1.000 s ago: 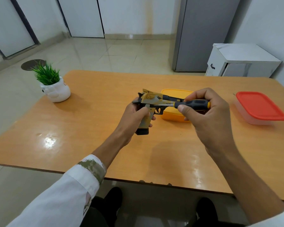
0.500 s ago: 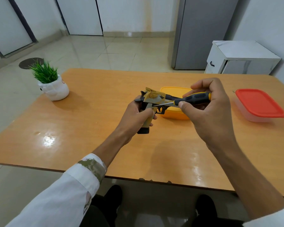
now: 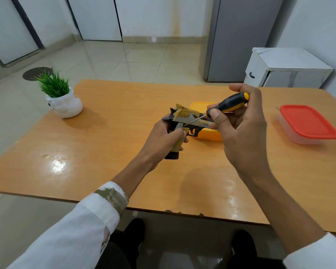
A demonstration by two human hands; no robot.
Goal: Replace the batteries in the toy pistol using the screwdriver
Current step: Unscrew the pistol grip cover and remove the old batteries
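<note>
Head view: left grip (image 3: 161, 140) clamps toy pistol (image 3: 184, 118) steady. Meanwhile right grip (image 3: 241, 136) pinches screwdriver (image 3: 228, 104), tip angled toward a likely screw.

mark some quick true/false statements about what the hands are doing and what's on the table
1. The left hand grips the toy pistol by its handle. True.
2. The right hand holds the screwdriver, with the tip at the pistol's side. True.
3. The red-lidded container has its lid off. False: the lid sits on it.
4. The potted plant stands on the floor. False: it stands on the table, near the far left corner.
5. The yellow container sits on the table just beyond the pistol. True.
</note>
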